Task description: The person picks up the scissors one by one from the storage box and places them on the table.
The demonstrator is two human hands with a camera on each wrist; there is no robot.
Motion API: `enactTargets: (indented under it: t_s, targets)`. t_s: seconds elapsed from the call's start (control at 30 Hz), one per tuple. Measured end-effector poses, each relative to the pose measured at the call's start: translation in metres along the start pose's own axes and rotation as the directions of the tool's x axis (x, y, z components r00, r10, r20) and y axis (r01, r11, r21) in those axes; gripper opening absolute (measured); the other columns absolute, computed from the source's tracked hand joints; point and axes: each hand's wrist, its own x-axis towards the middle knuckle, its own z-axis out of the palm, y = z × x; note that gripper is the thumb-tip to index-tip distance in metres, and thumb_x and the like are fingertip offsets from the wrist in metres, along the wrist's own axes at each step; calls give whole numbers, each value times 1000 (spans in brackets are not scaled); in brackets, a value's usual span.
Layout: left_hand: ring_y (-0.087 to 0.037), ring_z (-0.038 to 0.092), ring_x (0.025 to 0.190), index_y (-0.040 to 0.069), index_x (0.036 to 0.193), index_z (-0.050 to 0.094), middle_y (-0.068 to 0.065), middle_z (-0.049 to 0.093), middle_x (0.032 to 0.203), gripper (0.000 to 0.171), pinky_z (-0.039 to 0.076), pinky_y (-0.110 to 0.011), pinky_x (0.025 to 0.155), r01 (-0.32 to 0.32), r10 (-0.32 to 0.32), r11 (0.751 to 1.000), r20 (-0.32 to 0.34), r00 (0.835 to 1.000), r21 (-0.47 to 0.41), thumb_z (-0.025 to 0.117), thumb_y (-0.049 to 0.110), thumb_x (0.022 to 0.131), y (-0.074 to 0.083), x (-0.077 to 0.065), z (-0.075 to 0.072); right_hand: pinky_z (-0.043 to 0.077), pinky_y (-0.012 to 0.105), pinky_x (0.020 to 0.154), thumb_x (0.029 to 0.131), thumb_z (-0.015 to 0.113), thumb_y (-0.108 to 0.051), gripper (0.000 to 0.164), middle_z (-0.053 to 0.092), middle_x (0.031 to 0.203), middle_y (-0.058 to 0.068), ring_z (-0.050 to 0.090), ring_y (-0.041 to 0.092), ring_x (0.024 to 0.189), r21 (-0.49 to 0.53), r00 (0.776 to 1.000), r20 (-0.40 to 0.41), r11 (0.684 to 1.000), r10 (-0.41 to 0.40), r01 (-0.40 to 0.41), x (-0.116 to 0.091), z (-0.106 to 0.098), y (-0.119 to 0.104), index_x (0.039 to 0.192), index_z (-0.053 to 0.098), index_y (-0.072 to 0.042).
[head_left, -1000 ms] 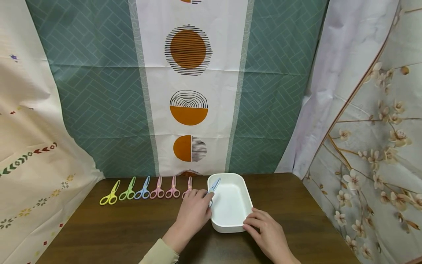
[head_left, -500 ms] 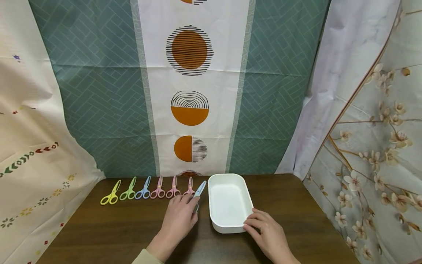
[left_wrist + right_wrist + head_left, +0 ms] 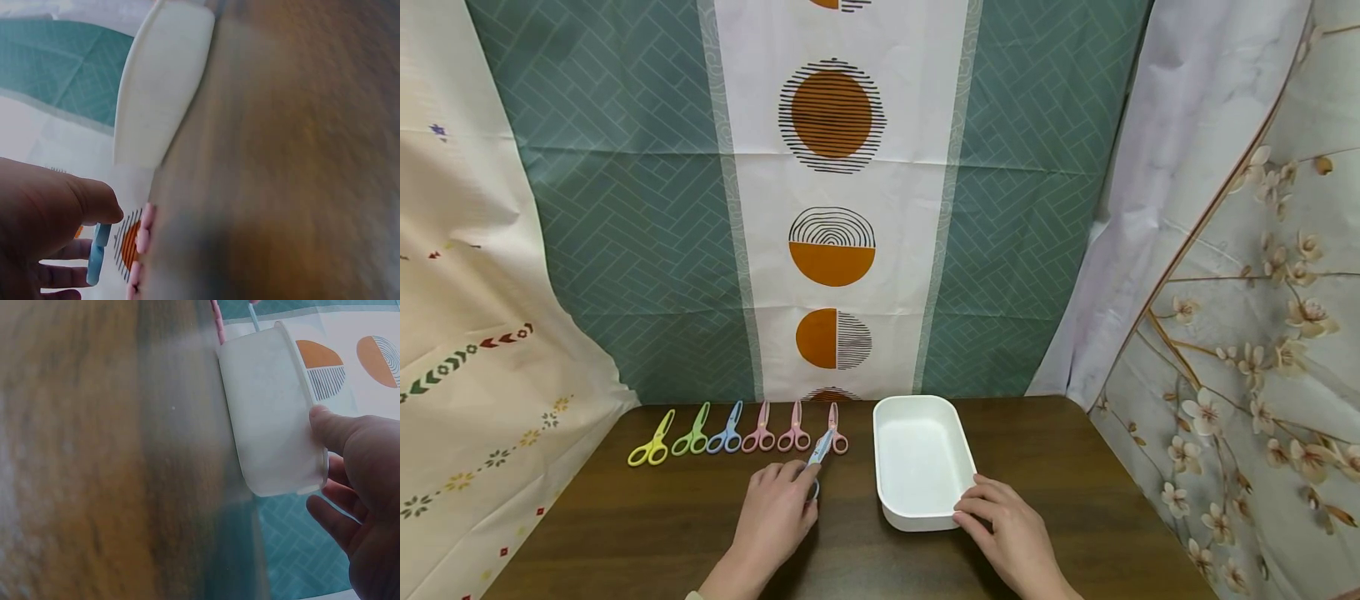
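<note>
A pair of light blue scissors [image 3: 822,447] is pinched in my left hand [image 3: 773,510], blades angled up and to the right, over the table left of a white plastic tray [image 3: 917,522]. In the left wrist view the thumb and fingers press the blue scissors handle [image 3: 98,253] from both sides. My right hand [image 3: 1009,533] holds the tray by its near right corner. The right wrist view shows the thumb [image 3: 325,425] at the tray's rim, with fingers behind the corner. Nothing lies inside the tray.
A row of scissors lies along the table's back: yellow [image 3: 651,446], green [image 3: 691,437], blue [image 3: 726,435], then pink ones [image 3: 758,437], the rightmost pink pair [image 3: 839,440] just beyond the held blades. A patterned curtain [image 3: 827,350] hangs behind the brown table [image 3: 647,533].
My left hand has moved left and toward me with the light blue scissors, from over the tray's left edge to the table beside it. The right hand and tray have stayed put.
</note>
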Motion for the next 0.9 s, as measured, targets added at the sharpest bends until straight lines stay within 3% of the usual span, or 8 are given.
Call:
enactTargets:
  t_s: [0.43,0.9]
  targets:
    - [-36,68,101,9,123,81,-9,76,114,44,53,-63,91,95,-96,995,69,993,20,92,16,81,-26,-26,-2,61,48,98,88,95,-26,18,71,109,-27,67,16,134,9,1000,11,1000,22,-22,1,-1,-1,90,82,-37]
    - [-38,69,98,8,121,80,-10,75,113,40,53,-68,88,167,-170,985,136,976,33,90,17,83,-52,-42,-1,61,47,98,89,95,-27,17,70,109,-29,66,15,134,12,999,28,999,38,-38,1,-2,-3,90,82,-38]
